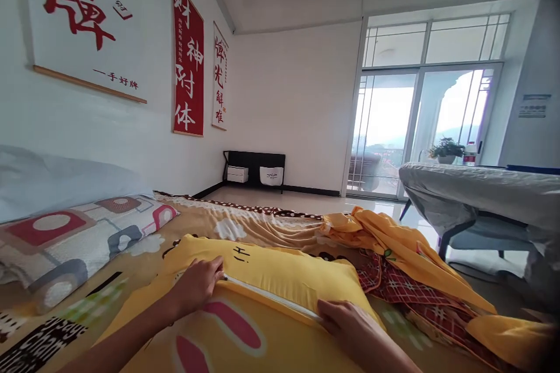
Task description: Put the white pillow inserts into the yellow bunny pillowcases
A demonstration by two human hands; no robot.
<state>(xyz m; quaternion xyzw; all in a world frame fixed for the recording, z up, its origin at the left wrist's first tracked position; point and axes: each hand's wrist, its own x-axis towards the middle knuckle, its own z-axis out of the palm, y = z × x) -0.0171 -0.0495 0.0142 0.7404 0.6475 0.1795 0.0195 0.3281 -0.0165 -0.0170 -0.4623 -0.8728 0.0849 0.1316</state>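
A plump yellow pillowcase [284, 271] with "Hi" lettering and pink rabbit-ear shapes lies in front of me on the bed. Across its middle runs a pale zipper strip [273, 296]. At the strip's left end, my left hand [198, 281] is closed, thumb and fingers pinching the fabric edge. My right hand [343, 319] grips the fabric at the right end, its fingers curled over the edge. Between the two hands the strip is drawn fairly straight. Whether a zipper pull is under the fingers is hidden.
To the left lies a patterned pillow [83, 233] on the tan printed sheet [227, 224]. A crumpled orange blanket [394, 250] with red plaid is at the right. Beyond it stands a covered table [472, 178] with a potted plant [446, 148] and a bottle [469, 153]. A low black rack [256, 160] is against the far wall.
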